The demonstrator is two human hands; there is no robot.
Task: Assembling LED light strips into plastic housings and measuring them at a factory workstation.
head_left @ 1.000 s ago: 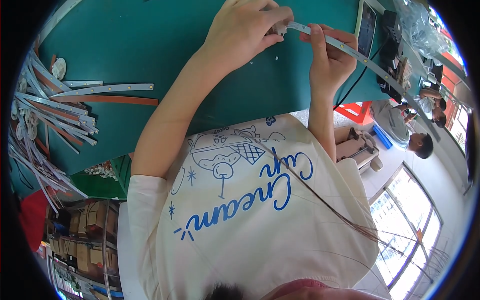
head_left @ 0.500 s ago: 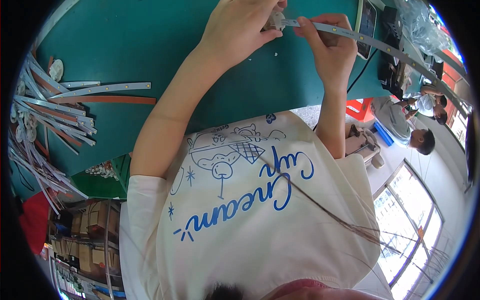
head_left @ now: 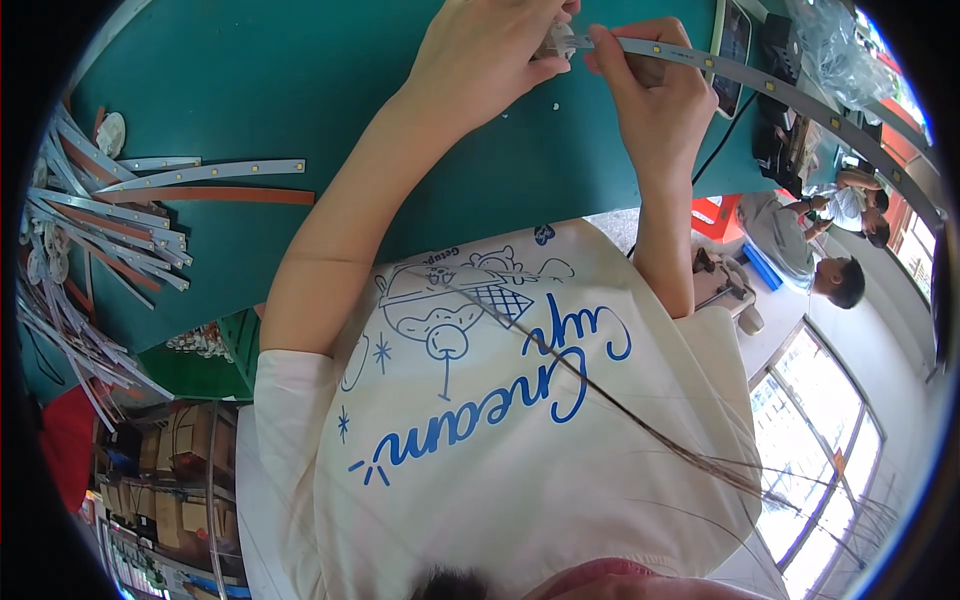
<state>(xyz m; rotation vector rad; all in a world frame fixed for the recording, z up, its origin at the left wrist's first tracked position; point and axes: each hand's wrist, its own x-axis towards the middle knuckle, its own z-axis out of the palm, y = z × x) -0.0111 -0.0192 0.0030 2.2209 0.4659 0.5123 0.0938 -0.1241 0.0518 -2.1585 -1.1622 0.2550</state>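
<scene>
Head view: left hand [head_left: 490, 55] curls nearly closed at 12 o'clock, gripping a small pale piece [head_left: 563, 42]; right hand [head_left: 655, 90], at 1 o'clock, pinches an LED strip [head_left: 740, 73] that runs from beside that piece toward 3 o'clock; more strips [head_left: 120, 224] lie near 9 o'clock on the green table [head_left: 300, 100].

A green table [head_left: 250, 90] bears a loose heap of light strips [head_left: 140, 232], pale and orange-brown. A white roundish piece [head_left: 111, 135] lies at the heap's far edge. Well to the heap's right are tiny white scraps [head_left: 556, 106]; farther right of it rest a flat dark-screened device [head_left: 736, 38], a black boxy object [head_left: 779, 45] and a dark cable [head_left: 715, 150].
</scene>
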